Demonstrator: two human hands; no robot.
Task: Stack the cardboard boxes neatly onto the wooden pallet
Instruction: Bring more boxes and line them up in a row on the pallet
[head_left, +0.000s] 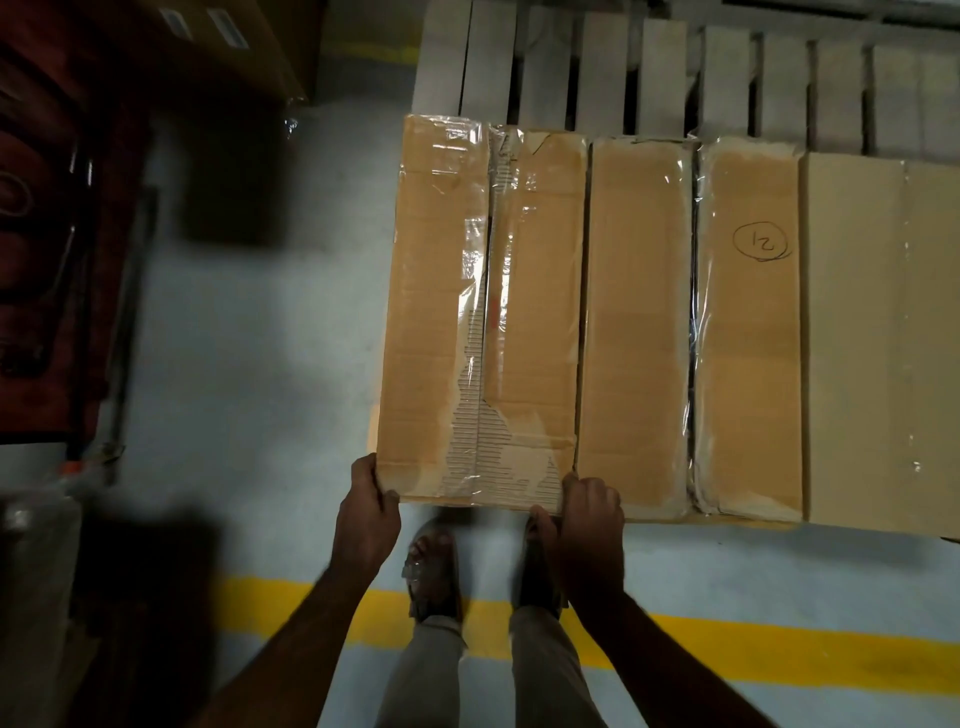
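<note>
Your left grip (370, 493) and right grip (589, 506) pinch the near corners of the taped box (483, 312), beside the box marked 12 (748, 332) on the pallet (670, 67)

Both hands, left hand (370, 491) and right hand (589, 506), apparently grip the taped box (483, 312) at its near corners on the pallet (727, 78).

Box (478, 312): matt cardboard, torn, glossy tape; pallet (675, 73): pale rough wood
</note>
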